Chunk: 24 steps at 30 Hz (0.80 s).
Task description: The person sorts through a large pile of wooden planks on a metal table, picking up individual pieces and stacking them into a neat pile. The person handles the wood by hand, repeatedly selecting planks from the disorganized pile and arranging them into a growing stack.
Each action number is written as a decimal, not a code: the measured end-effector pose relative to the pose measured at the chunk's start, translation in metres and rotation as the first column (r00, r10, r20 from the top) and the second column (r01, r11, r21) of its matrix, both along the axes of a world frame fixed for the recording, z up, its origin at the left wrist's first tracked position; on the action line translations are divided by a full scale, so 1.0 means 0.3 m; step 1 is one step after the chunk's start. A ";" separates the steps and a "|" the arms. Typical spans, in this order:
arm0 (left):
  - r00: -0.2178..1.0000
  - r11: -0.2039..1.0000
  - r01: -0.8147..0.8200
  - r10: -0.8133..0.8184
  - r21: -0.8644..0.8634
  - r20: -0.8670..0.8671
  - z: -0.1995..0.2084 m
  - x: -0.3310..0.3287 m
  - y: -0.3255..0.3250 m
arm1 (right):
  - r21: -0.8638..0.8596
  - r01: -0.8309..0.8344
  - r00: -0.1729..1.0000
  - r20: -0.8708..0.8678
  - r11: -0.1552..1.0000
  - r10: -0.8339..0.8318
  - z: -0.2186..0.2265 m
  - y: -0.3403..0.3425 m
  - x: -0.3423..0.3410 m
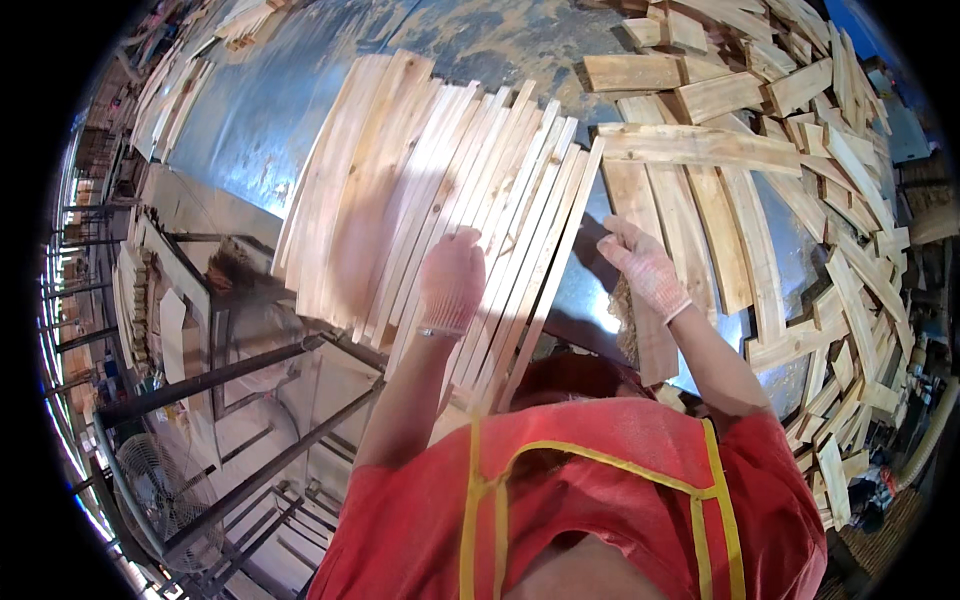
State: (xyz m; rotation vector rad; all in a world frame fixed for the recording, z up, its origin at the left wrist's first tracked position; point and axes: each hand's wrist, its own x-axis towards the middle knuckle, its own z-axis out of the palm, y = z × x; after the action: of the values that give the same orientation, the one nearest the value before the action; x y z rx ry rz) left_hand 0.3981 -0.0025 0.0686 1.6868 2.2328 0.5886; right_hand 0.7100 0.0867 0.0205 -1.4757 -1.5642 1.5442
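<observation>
"Tabletop [235, 150], metal and scuffed, in a workshop with one caged fan [165, 490] near left. Hands?"

"Two, gloved: left hand [453, 283] curled over the central board row [400, 190] — whether gripping, I cannot tell; right hand [648, 270] loosely open, to its right."

"Boards?"

"Four loose boards [720, 240] nearward of one crossboard [700, 147] — the right-hand heap [840, 200] overlaps beyond counting."

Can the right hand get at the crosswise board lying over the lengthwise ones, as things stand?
Probably yes: the right hand looks empty, with its fingertips toward the crosswise board, and no other board visibly covers that board's left end.
</observation>
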 end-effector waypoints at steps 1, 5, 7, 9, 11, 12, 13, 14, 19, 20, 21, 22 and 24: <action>1.000 0.999 0.011 -0.011 0.030 -0.002 -0.009 -0.022 -0.072 | -0.008 0.029 0.999 -0.029 1.000 -0.030 -0.037 -0.044 0.005; 0.998 1.000 0.015 -0.015 0.004 -0.059 0.021 -0.081 -0.450 | -0.322 -0.034 0.999 -0.003 0.946 0.035 0.107 -0.167 -0.103; 0.998 1.000 0.020 -0.019 0.011 -0.067 -0.018 -0.109 -0.701 | -0.560 -0.187 0.978 -0.184 0.807 0.099 0.113 -0.214 -0.189; 0.947 0.867 -0.101 0.234 -0.487 0.220 0.039 -0.085 -0.849 | -0.484 -0.131 0.957 -0.291 0.865 -0.017 0.077 -0.270 -0.266; 0.813 0.723 -0.095 0.454 -0.685 0.365 0.006 -0.059 -0.987 | -0.473 -0.058 0.936 -0.333 0.879 -0.117 0.138 -0.302 -0.329; 0.670 0.699 -0.096 0.572 -0.709 0.473 -0.057 -0.047 -1.023 | -0.431 -0.063 0.951 -0.301 0.900 -0.077 0.088 -0.303 -0.319; 0.435 0.690 -0.103 0.679 -0.717 0.592 -0.138 -0.035 -1.035 | -0.390 -0.066 0.963 -0.266 0.919 -0.044 0.029 -0.307 -0.298; 0.173 0.684 -0.107 0.728 -0.722 0.664 -0.211 -0.022 -1.031 | -0.381 -0.068 0.961 -0.275 0.922 -0.043 0.022 -0.325 -0.304; -0.425 0.745 -0.151 0.544 -0.649 0.723 -0.340 0.092 -0.859 | -0.314 -0.059 0.974 -0.227 0.948 -0.014 0.070 -0.307 -0.330; -0.379 0.767 -0.152 0.537 -0.623 0.754 -0.335 0.105 -0.843 | -0.324 -0.078 0.962 -0.274 0.943 -0.014 0.075 -0.305 -0.326; -0.197 0.813 -0.138 0.538 -0.566 0.820 -0.333 0.065 -0.850 | -0.316 -0.080 0.956 -0.293 0.946 -0.017 0.050 -0.297 -0.321; -0.006 0.851 -0.117 0.515 -0.512 0.857 -0.329 0.035 -0.858 | -0.290 -0.084 0.960 -0.281 0.953 -0.001 0.033 -0.286 -0.306; 0.382 0.963 -0.130 0.268 -0.235 0.884 -0.300 -0.010 -0.907 | -0.257 -0.101 0.962 -0.271 0.961 0.029 0.001 -0.289 -0.300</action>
State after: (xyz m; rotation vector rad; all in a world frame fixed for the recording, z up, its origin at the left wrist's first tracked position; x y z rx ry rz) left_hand 0.3952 -0.2745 -0.0213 0.6436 1.5335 1.0745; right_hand 0.6201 0.0000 0.0208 -1.2939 -1.2985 1.9666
